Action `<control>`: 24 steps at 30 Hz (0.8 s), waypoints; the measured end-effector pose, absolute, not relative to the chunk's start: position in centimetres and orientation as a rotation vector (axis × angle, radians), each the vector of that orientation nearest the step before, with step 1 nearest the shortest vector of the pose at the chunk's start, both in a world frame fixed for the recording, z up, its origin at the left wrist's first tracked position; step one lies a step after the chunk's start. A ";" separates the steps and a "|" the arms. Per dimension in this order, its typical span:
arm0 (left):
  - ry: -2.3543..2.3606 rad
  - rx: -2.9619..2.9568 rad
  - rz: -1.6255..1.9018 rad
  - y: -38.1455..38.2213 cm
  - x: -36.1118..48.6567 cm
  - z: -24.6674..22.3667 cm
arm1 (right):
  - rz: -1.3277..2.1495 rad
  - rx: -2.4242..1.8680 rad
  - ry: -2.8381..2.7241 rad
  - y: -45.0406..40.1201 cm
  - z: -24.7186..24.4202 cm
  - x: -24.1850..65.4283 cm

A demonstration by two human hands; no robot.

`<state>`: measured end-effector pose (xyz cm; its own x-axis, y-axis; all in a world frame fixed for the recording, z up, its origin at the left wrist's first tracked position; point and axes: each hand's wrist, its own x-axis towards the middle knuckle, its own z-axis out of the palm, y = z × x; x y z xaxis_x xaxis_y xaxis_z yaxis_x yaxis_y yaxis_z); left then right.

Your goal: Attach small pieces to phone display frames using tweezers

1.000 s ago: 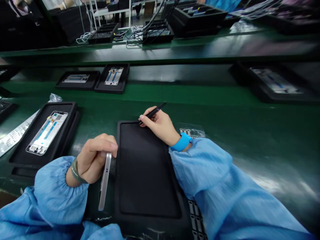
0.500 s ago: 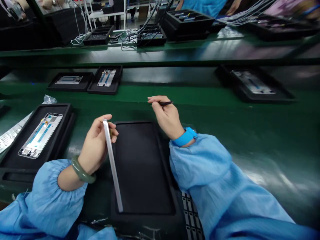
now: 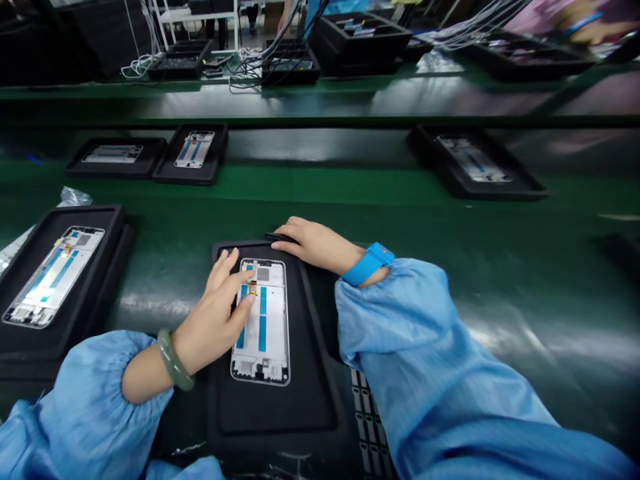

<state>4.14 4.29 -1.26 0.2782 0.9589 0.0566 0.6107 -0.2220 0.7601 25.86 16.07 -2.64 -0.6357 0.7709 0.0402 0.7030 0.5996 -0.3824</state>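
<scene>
A phone mid-frame (image 3: 276,333), silvery with blue strips and a small gold flex part, lies flat in the black tray (image 3: 300,413) before me. My left hand (image 3: 220,313) is over its upper left part, fingers spread, thumb and index fingertips at the frame near the gold part. Whether they press on it I cannot tell. At the tray's far edge rests my right hand (image 3: 317,243), closed around a slim black tool (image 3: 280,237); its tip points left and most of it is hidden by the fingers.
Left of me, another phone frame (image 3: 55,277) lies in a stacked black tray (image 3: 107,267). Farther off on the green belt are more trays (image 3: 215,170) (image 3: 520,190) with frames. Metal slotted parts (image 3: 367,420) show beside my right sleeve. Cables (image 3: 250,67) and bins (image 3: 360,50) stand behind.
The phone frame, held on edge by my left hand before, now lies flat in the tray. My left fingers have spread. My right hand came down to the tray's far edge with the tool.
</scene>
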 end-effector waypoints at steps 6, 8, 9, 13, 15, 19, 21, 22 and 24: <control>1.686 1.992 1.064 6.2 2.1 -0.1 | 0.189 -1.586 -2.403 18.5 -2.4 28.3; 1.752 1.957 1.147 7.4 1.3 0.0 | 0.141 -1.826 -2.153 19.9 -2.6 30.0; 1.783 1.943 1.171 7.9 1.0 -0.2 | 0.143 -1.931 -1.986 20.5 -2.8 30.9; 1.909 1.948 1.163 10.3 0.6 -2.4 | 0.153 -2.089 -1.547 21.8 -3.5 33.1; 1.973 1.958 1.115 11.7 0.7 -3.7 | 0.154 -2.087 -1.524 21.8 -3.7 33.5; 2.073 1.947 1.069 15.5 0.6 -4.9 | 0.145 -2.010 -1.478 20.7 -3.3 33.4; 2.125 1.950 1.054 18.1 0.2 -4.9 | 0.154 -1.943 -1.457 19.6 -2.8 33.5; 2.148 1.948 1.046 19.5 -0.2 -4.7 | 0.178 -1.901 -1.449 18.9 -2.6 33.7; 2.173 1.942 1.019 22.0 -1.3 -4.5 | 0.264 -1.800 -1.432 17.3 -2.1 34.3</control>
